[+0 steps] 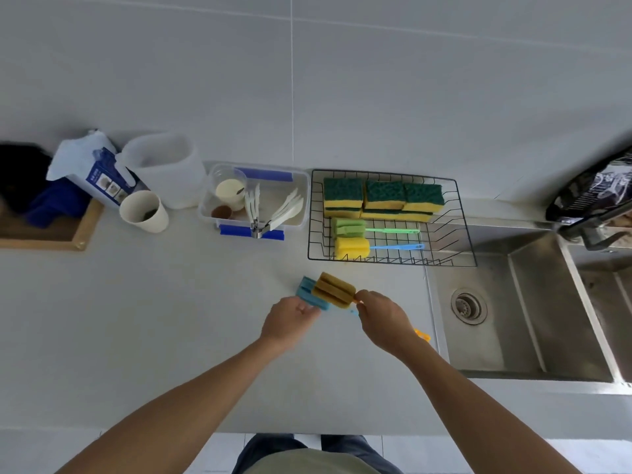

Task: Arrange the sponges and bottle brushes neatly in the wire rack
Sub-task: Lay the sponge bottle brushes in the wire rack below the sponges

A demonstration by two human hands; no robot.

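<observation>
At lower centre of the frame, the left hand [290, 321] pinches the blue foam-headed bottle brush [309, 293]; the right hand [383, 319] grips the handle of the mustard-yellow foam-headed bottle brush [333, 290]. Both brushes sit just above the pale grey tabletop [171, 319], below the black wire rack [458, 213]. Foam heads are probably light and compressible; hold the stiff plastic handles.

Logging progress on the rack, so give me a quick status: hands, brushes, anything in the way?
Left hand on blue brush, right hand on orange brush. Both brushes outside the wire rack. Path to rack clear.
</observation>
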